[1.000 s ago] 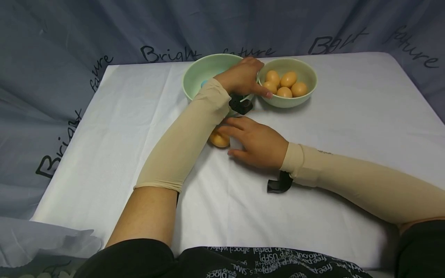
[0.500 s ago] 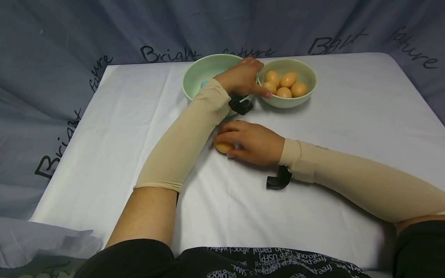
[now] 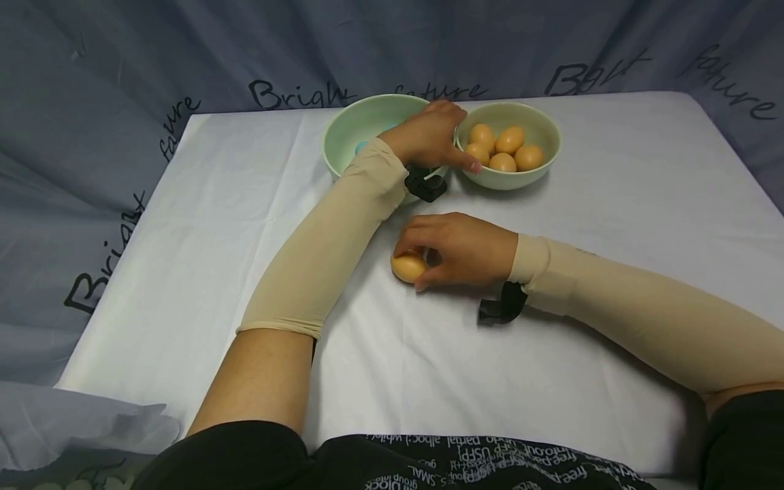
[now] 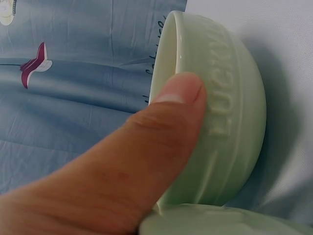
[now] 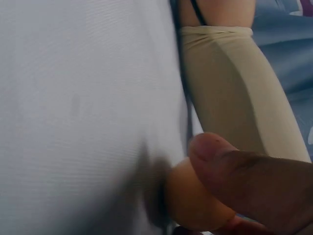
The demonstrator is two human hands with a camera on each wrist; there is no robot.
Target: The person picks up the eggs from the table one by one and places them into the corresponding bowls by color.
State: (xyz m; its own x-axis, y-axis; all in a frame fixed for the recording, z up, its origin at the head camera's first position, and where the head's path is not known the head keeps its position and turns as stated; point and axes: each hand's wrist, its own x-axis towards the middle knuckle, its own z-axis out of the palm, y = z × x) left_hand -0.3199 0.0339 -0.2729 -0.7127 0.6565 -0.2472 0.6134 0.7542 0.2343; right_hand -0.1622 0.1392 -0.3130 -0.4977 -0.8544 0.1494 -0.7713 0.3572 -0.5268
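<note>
My right hand (image 3: 459,248) pinches a brown egg (image 3: 407,269) between thumb and fingers, close over the white cloth. In the right wrist view the thumb lies across the egg (image 5: 193,196). My left hand (image 3: 431,136) reaches over the left green bowl (image 3: 343,129) and holds the rim of the right green bowl (image 3: 539,129). The left wrist view shows that thumb against the outside of the bowl (image 4: 220,98), below its rim; the other fingertips are hidden. Several brown eggs (image 3: 510,140) lie in the right bowl.
Inside the left bowl a blue thing (image 3: 361,146) shows, partly covered by the left forearm. Both bowls stand side by side near the far edge of the white-covered table (image 3: 643,204). A grey-blue curtain (image 3: 184,54) with handwriting hangs behind.
The right hand has closed its fingers on the egg and brought it a little to the right and nearer. The left hand and both bowls stay in place.
</note>
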